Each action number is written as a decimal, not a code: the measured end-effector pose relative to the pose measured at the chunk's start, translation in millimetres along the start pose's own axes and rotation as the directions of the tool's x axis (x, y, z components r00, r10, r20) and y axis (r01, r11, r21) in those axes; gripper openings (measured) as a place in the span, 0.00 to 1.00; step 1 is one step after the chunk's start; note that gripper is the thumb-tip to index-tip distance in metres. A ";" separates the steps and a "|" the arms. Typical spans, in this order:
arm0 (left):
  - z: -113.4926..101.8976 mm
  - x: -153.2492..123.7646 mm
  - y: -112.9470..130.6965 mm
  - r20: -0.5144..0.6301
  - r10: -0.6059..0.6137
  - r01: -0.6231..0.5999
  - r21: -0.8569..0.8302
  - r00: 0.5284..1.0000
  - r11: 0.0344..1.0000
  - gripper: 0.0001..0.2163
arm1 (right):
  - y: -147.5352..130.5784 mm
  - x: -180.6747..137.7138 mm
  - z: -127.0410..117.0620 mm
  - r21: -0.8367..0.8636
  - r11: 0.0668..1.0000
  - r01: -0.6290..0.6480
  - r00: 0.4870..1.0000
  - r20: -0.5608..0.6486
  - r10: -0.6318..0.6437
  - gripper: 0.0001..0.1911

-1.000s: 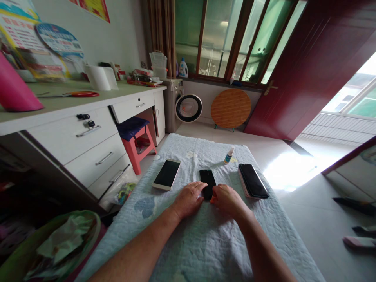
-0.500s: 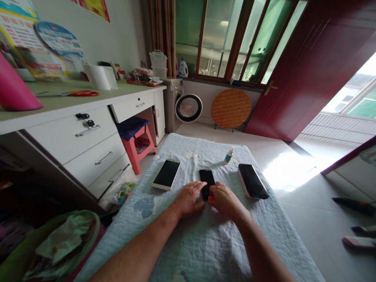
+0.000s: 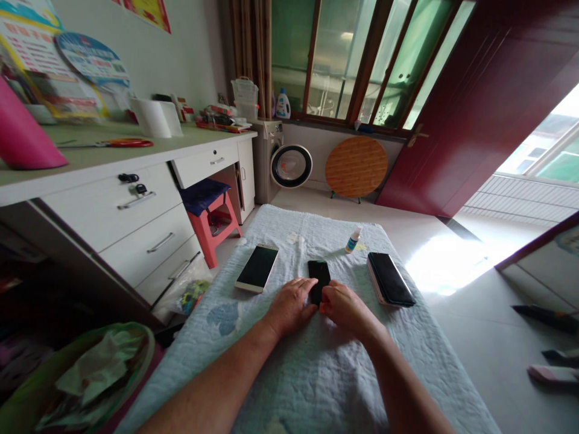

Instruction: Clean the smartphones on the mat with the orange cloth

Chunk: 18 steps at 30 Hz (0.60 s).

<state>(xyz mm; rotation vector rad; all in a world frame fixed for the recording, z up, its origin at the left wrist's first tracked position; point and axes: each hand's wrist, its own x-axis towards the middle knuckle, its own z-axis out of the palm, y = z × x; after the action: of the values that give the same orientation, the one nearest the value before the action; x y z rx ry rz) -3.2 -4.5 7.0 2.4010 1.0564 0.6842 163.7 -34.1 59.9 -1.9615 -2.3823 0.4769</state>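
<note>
A small black smartphone lies screen up on the quilted light-blue cover. My left hand holds it at its left edge, fingertips on the side and the thumb close to its near end. At the phone's lower right edge, my right hand is closed in a pinch. A small orange-red bit shows beneath its fingers, too little to name. To the left lies a larger white-framed smartphone with a dark screen. On the right, a black phone in a case sits, and a small spray bottle stands behind.
A white desk with drawers runs along the left, with scissors on top. A red stool stands under it. A bin is at lower left. Farther back are a washing machine with its door open and a round tabletop.
Both hands stay at the small phone in nearly the same pose. The left thumb and right fingers shift very slightly, and the whole view moves a few pixels.
</note>
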 end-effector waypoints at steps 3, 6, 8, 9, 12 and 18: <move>0.6 0.0 -0.4 -0.008 -0.004 0.004 -0.011 1.000 1.000 0.25 | -3.9 0.2 1.2 -0.014 1.000 0.012 1.000 -0.028 -0.012 0.06; 1.9 0.1 -3.0 -0.011 0.003 -0.003 -0.037 1.000 0.999 0.23 | -7.9 1.2 4.9 -0.033 0.999 0.022 0.998 -0.059 -0.024 0.06; 2.5 0.0 -5.5 -0.016 0.006 -0.007 -0.056 1.000 0.998 0.22 | -10.2 2.3 8.3 -0.053 0.998 0.023 0.996 -0.080 -0.027 0.07; 2.7 -0.1 -6.8 -0.019 0.008 -0.009 -0.065 1.000 0.998 0.22 | -11.3 3.0 10.0 -0.064 0.998 0.023 0.996 -0.090 -0.028 0.07; 2.6 -0.7 -9.3 -0.021 0.016 -0.018 -0.082 1.000 0.996 0.22 | -13.7 5.1 14.5 -0.098 0.995 0.023 0.994 -0.102 -0.033 0.08; -0.1 -0.4 -7.6 0.003 0.012 -0.011 -0.060 1.000 0.998 0.22 | -14.4 5.0 13.4 -0.140 0.990 0.010 0.996 -0.083 -0.022 0.09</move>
<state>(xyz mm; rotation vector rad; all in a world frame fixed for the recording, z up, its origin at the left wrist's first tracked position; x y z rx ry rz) -7.7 -0.1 2.8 2.3583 1.0071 0.7052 146.1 -34.6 49.8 -1.9718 -2.4385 0.2270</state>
